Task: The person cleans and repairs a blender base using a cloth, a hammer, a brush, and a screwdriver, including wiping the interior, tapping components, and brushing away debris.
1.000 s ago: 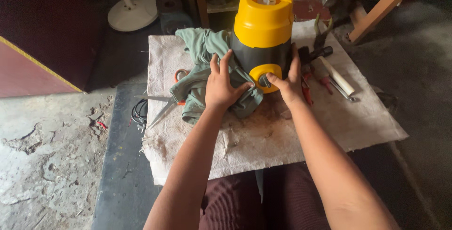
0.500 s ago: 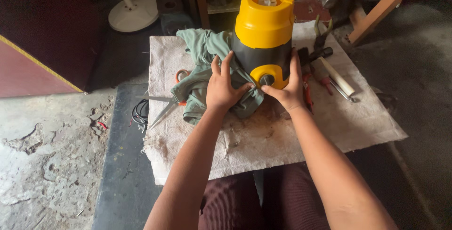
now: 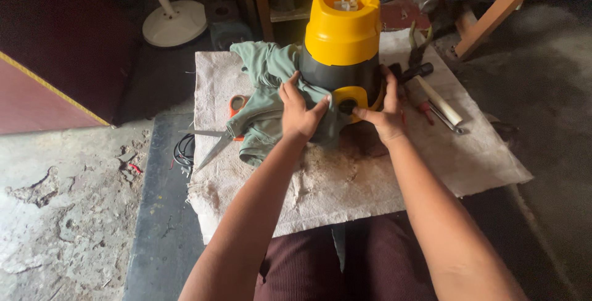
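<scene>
Starting at the left edge of the worktop [image 3: 370,196], which is covered with a stained whitish cloth: a pair of scissors [image 3: 213,140] lies there with the blades poking out over the left edge and the orange handles half buried under a crumpled green rag [image 3: 265,100], so I can't see the whole handle. A bit of dark cable [image 3: 183,152] hangs just off that same edge, too tangled to make out. The left hand [image 3: 300,111] is spread flat with its fingers open, pressing the rag against the dark lower body of the mixer base [image 3: 343,42]. That base stands upright near the far edge, roughly mid-worktop, long axis vertical, the yellow top with its coupling pointing up and the yellow front panel with its dark knob facing the person. The right hand [image 3: 385,113] cups the base's right side, fingers loosely curved around it, thumb stretched toward the knob; not really clenched, more of a steadying hold. The base's foot is hidden by rag and hands. No labels that I can make out on it. Toward the right edge, just beside the right hand, lie a pale-handled tool [image 3: 439,102] and a red-handled screwdriver [image 3: 424,107], partly covered by the wrist, plus pliers [image 3: 417,45] near the far edge.
</scene>
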